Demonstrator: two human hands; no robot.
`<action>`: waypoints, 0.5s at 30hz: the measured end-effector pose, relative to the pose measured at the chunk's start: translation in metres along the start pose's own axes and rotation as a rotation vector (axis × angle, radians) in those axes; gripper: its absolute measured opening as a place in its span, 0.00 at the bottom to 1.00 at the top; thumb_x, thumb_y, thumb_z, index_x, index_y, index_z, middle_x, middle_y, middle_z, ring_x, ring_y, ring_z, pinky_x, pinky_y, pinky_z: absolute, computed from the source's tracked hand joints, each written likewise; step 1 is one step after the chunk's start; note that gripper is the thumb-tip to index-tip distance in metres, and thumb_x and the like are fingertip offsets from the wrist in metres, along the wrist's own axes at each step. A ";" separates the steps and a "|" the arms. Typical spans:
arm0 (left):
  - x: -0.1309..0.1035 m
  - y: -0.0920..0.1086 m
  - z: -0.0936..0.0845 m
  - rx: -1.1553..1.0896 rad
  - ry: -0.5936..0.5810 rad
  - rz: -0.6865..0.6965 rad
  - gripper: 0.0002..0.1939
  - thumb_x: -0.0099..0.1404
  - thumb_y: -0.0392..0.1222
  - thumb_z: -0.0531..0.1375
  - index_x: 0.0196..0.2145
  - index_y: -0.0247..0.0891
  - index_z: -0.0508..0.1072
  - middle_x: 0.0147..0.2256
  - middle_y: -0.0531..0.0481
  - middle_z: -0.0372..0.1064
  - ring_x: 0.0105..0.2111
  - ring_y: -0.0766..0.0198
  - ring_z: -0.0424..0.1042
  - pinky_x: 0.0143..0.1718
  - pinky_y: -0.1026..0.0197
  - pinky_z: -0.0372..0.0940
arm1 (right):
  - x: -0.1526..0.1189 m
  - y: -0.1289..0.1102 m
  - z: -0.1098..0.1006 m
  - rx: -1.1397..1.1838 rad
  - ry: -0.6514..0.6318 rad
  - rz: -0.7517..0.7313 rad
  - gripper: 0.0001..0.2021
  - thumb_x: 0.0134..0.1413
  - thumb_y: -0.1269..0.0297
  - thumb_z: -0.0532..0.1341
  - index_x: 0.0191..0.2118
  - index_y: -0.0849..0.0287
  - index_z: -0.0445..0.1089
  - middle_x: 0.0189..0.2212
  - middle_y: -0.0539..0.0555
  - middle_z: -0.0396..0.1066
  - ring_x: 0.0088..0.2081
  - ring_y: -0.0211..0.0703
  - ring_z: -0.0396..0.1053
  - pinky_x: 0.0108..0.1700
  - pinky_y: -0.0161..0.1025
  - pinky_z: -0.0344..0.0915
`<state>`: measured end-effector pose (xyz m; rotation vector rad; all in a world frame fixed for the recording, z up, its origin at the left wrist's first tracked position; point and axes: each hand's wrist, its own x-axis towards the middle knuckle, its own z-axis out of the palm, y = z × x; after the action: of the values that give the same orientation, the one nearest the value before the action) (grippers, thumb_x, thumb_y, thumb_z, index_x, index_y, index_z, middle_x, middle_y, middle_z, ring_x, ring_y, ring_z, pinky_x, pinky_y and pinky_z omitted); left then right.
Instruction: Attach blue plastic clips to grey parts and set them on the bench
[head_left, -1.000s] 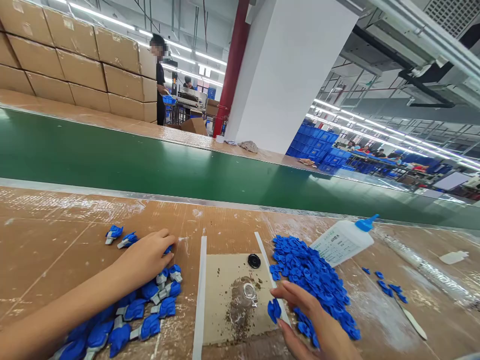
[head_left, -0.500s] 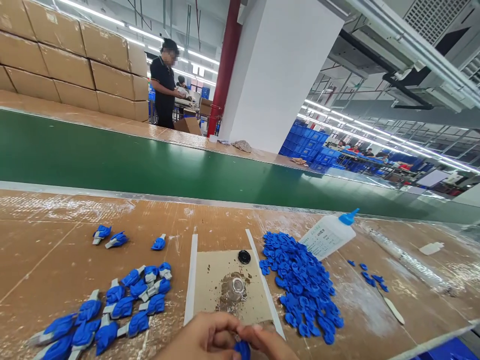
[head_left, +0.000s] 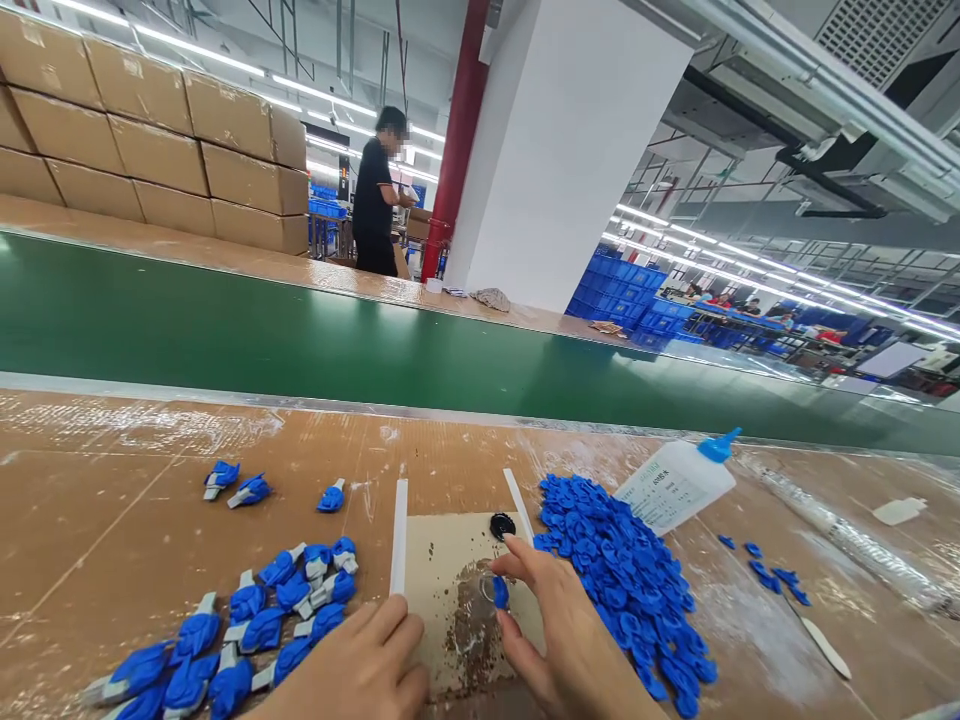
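Both hands [head_left: 360, 665] look bare, with seemingly short, unpainted nails.

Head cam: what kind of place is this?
Most likely a factory assembly line: a green conveyor belt runs past the workbench, cardboard cartons are stacked behind it, and a pile of small blue parts lies beside the right hand.

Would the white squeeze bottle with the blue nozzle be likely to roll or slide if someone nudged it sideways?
The white squeeze bottle lies on its side, so it probably pivots or rolls. It looks like light plastic, likely sliding easily on the glossy taped brown worktop.
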<state>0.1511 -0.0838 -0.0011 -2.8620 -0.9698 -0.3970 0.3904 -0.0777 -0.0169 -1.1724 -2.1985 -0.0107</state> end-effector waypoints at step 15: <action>0.033 -0.121 -0.012 -0.504 -0.107 -0.740 0.16 0.57 0.31 0.55 0.44 0.34 0.73 0.43 0.38 0.73 0.46 0.46 0.71 0.49 0.44 0.61 | 0.004 -0.012 0.000 0.831 0.124 0.579 0.24 0.54 0.61 0.62 0.56 0.48 0.56 0.43 0.50 0.74 0.46 0.42 0.69 0.53 0.42 0.60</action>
<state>0.1008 0.0294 0.0198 -2.8185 -2.2297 -0.6119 0.3800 -0.0819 -0.0111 -1.1903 -1.4196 0.9426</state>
